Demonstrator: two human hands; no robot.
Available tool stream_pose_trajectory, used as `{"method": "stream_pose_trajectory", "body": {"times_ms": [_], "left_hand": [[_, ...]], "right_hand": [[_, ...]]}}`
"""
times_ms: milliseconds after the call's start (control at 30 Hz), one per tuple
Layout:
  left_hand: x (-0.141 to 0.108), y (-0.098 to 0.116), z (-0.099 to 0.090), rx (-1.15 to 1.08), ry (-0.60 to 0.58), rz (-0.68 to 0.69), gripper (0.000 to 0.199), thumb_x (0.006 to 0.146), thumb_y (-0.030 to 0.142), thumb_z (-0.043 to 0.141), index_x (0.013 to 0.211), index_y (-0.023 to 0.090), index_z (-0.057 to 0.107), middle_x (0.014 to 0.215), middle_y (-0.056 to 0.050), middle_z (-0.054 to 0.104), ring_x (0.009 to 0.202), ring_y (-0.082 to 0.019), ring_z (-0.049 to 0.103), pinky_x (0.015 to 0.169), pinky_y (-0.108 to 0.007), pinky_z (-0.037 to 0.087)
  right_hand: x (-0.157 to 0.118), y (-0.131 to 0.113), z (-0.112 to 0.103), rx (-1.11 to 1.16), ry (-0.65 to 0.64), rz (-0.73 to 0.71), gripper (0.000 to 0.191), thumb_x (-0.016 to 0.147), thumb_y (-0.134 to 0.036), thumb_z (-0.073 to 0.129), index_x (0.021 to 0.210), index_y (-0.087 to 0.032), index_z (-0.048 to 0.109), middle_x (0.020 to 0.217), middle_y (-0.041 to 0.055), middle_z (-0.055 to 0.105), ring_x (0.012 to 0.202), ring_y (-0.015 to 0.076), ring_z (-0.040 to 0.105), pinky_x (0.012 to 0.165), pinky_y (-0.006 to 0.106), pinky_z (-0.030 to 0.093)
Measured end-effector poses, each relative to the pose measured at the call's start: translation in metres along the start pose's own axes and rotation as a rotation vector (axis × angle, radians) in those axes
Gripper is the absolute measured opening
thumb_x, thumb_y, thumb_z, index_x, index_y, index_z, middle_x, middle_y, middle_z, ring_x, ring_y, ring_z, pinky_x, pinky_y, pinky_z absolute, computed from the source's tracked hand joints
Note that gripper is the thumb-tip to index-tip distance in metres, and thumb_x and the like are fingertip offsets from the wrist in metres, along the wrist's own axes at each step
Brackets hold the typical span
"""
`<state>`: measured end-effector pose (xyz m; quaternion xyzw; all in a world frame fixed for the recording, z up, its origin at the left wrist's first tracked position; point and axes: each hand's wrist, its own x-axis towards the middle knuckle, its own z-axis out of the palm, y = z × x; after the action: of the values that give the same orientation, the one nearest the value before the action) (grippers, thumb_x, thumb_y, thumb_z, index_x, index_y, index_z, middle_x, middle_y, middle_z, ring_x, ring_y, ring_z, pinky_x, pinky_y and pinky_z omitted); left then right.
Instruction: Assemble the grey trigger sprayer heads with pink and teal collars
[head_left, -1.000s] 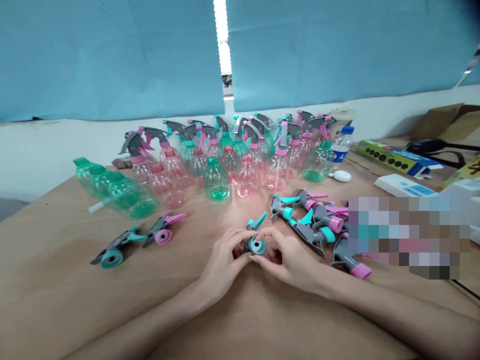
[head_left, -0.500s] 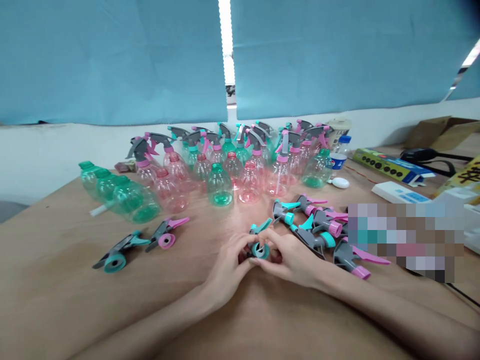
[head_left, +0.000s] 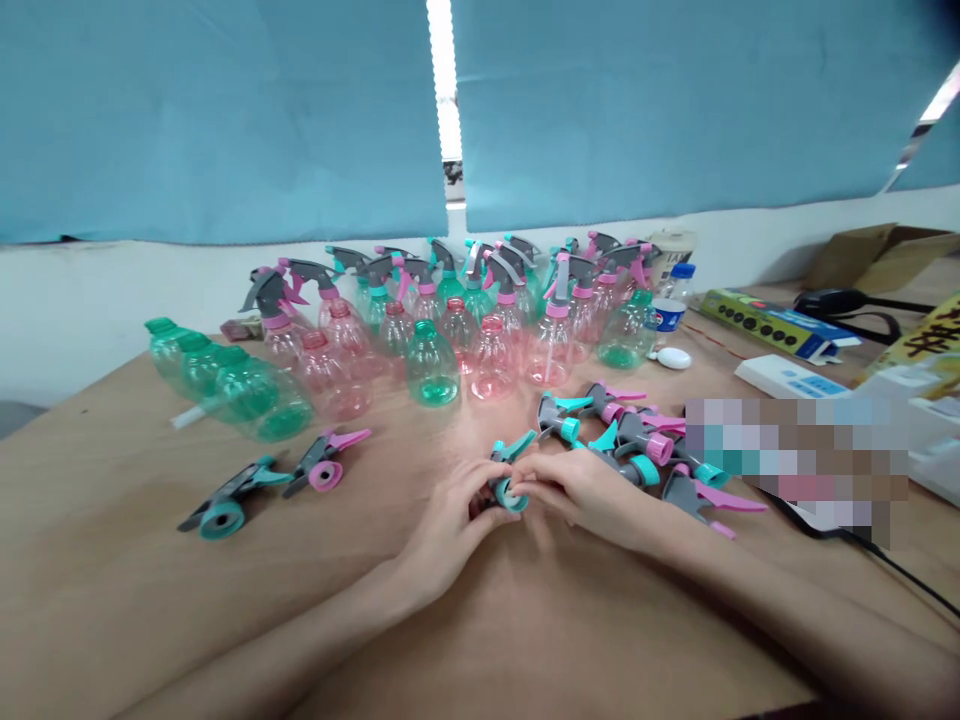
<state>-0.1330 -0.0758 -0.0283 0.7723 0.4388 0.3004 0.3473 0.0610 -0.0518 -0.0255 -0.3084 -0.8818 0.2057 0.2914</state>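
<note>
My left hand [head_left: 448,520] is wrapped round a grey and teal spray head [head_left: 513,494], whose teal collar faces me. The fingertips of my right hand [head_left: 577,490] are pinched together at the collar's opening; whatever is between them is too small to make out. Right of my hands lies a group of loose spray heads [head_left: 651,447] with pink or teal parts. Two more lie to the left, a teal one [head_left: 223,519] and a pink one [head_left: 325,474].
Behind my hands stand several green [head_left: 433,380] and pink [head_left: 493,365] bottles, many with spray heads on. Green bottles [head_left: 255,395] lie at the left. At the right are a power strip box [head_left: 772,325], a white device [head_left: 791,378] and a black cable [head_left: 892,570].
The view has shifted slightly. My right hand's fingers have drawn closer together at the collar, and the collar has turned a little in my left hand.
</note>
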Motion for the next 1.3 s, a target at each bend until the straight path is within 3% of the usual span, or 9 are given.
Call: {"method": "stream_pose_trajectory", "body": {"times_ms": [200,533,667,733,900,1300], "left_hand": [[0.000,0.000,0.000,-0.022,-0.004,-0.018,0.017,0.082,0.018,0.059,0.099,0.021,0.061,0.089,-0.001,0.059,0.077,-0.016,0.051,0.068,-0.025,0.041],[-0.001,0.000,0.002,-0.041,0.009,-0.024,0.021,0.081,0.018,0.060,0.102,0.022,0.062,0.093,-0.002,0.060,0.080,-0.016,0.053,0.069,-0.026,0.042],[0.001,-0.003,0.000,-0.060,0.072,-0.046,0.017,0.082,0.019,0.058,0.099,0.021,0.061,0.089,-0.001,0.060,0.078,-0.015,0.053,0.069,-0.025,0.042],[0.002,-0.005,-0.001,-0.064,0.090,-0.059,0.017,0.082,0.019,0.058,0.098,0.021,0.061,0.089,0.000,0.060,0.077,-0.015,0.052,0.068,-0.024,0.041],[0.002,-0.005,-0.001,-0.071,0.065,-0.060,0.021,0.081,0.021,0.062,0.102,0.024,0.062,0.089,0.001,0.060,0.075,-0.014,0.052,0.067,-0.024,0.040],[0.002,-0.008,0.000,-0.105,0.064,-0.042,0.019,0.084,0.028,0.064,0.102,0.023,0.062,0.087,0.001,0.059,0.074,-0.014,0.050,0.067,-0.024,0.038]], "right_hand": [[-0.001,0.006,0.013,-0.019,0.057,-0.027,0.023,0.097,-0.027,0.038,0.086,-0.017,0.055,0.075,0.0034,0.065,0.064,0.0133,0.061,0.058,0.023,0.045],[-0.002,0.000,0.017,0.150,0.087,0.147,0.019,0.096,-0.026,0.039,0.081,-0.020,0.049,0.069,-0.0016,0.057,0.058,0.0114,0.054,0.058,0.022,0.043],[-0.005,-0.005,0.016,0.268,-0.044,0.239,0.019,0.097,-0.026,0.037,0.084,-0.019,0.051,0.058,-0.0055,0.054,0.046,0.0089,0.051,0.051,0.020,0.041],[-0.007,-0.006,0.015,0.307,-0.087,0.218,0.019,0.097,-0.027,0.038,0.088,-0.019,0.052,0.056,-0.0060,0.055,0.045,0.0083,0.051,0.050,0.019,0.040],[-0.009,-0.002,0.008,0.186,0.149,0.077,0.011,0.091,-0.028,0.052,0.095,-0.018,0.056,0.065,-0.0030,0.058,0.053,0.0093,0.051,0.052,0.019,0.039],[-0.008,-0.001,0.012,0.175,0.109,0.033,0.018,0.089,-0.030,0.056,0.102,-0.017,0.054,0.063,-0.0048,0.050,0.052,0.0089,0.047,0.051,0.020,0.037]]}}
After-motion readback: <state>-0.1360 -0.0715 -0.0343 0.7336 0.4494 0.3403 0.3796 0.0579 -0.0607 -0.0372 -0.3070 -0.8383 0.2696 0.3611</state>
